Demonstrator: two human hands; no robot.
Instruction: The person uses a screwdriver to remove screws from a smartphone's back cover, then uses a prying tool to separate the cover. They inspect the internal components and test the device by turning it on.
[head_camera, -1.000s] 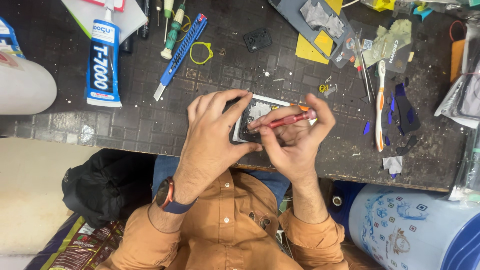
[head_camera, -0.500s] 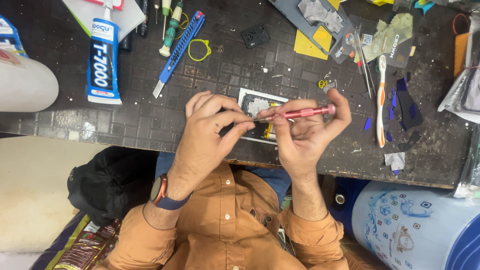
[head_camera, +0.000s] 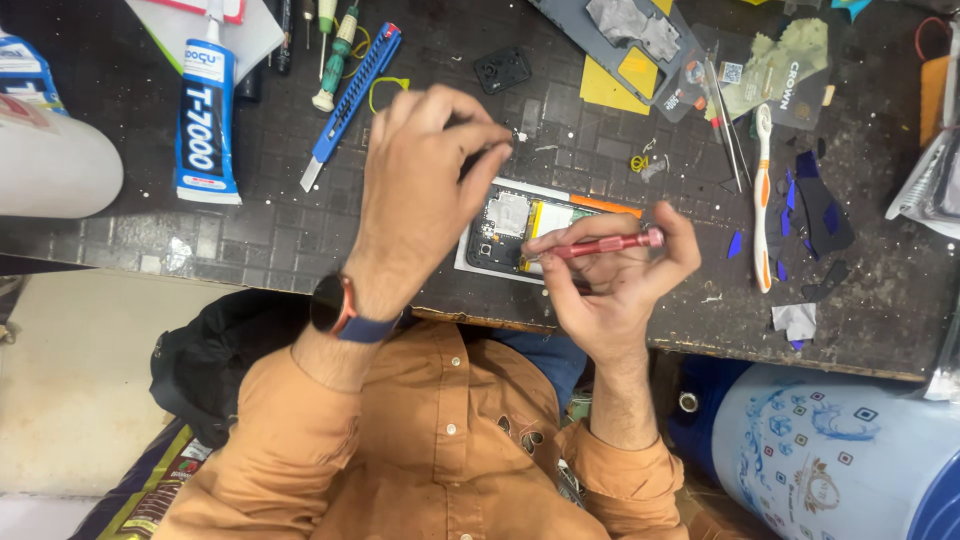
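Observation:
An opened phone (head_camera: 512, 228) with its back off lies on a white sheet near the front edge of the dark workbench (head_camera: 300, 225); its circuit board and yellow battery show. My right hand (head_camera: 610, 285) grips a slim red screwdriver (head_camera: 605, 244), held nearly level, with its tip over the phone's lower right part. My left hand (head_camera: 425, 190), with a watch on the wrist, hovers above the phone's left end. Its fingertips are pinched together; nothing visible shows between them.
A glue tube (head_camera: 205, 120), a blue utility knife (head_camera: 350, 95) and small screwdrivers (head_camera: 335, 50) lie at the back left. A toothbrush (head_camera: 762, 190), tweezers (head_camera: 725, 125) and phone parts (head_camera: 640, 40) sit to the right. A white cylinder (head_camera: 50, 170) is left, a blue-white drum (head_camera: 830, 450) lower right.
My left hand has left the screwdriver tip and risen up and to the left, fingers pinched. My right hand has brought the screwdriver back down to the phone.

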